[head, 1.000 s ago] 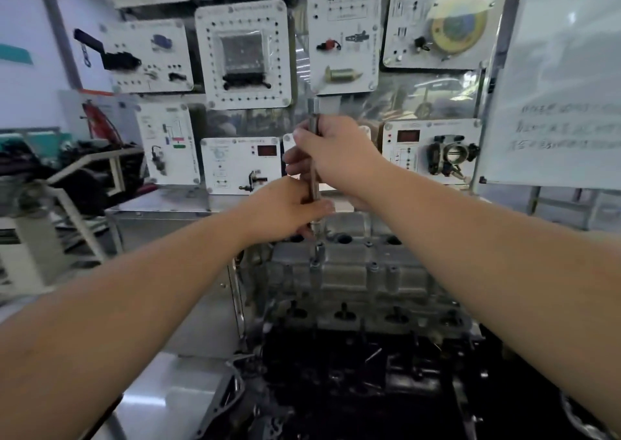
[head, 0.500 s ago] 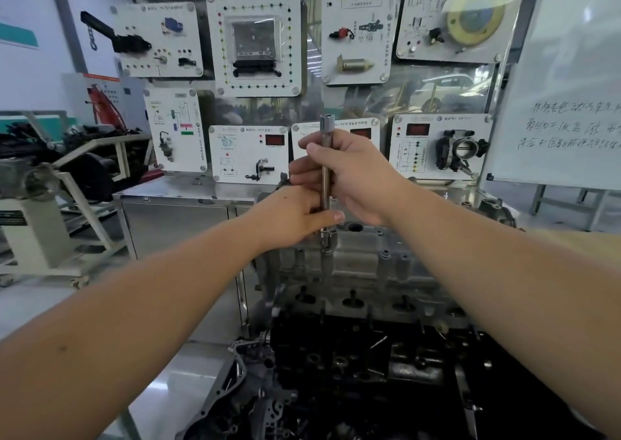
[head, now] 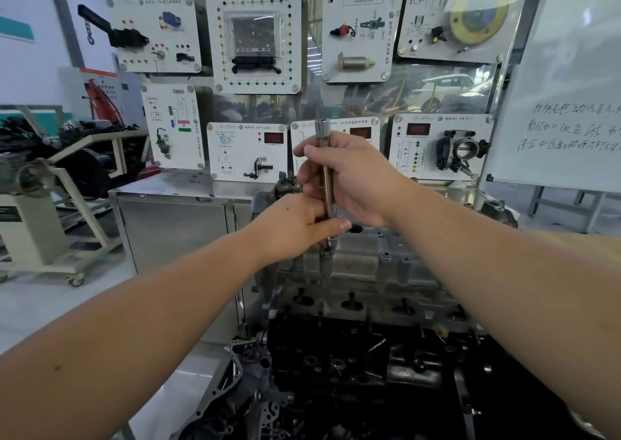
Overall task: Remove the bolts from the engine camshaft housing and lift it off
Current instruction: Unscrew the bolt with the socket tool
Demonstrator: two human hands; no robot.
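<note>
Gripping the socket extension upright w/ my right hand, left hand pinching its base over a bolt, I judge the camshaft housing, atop the engine, heavy, rigid alloy, best lifted by both ends.

Two hands: left hand, right hand; one extension bar; one camshaft housing.
</note>
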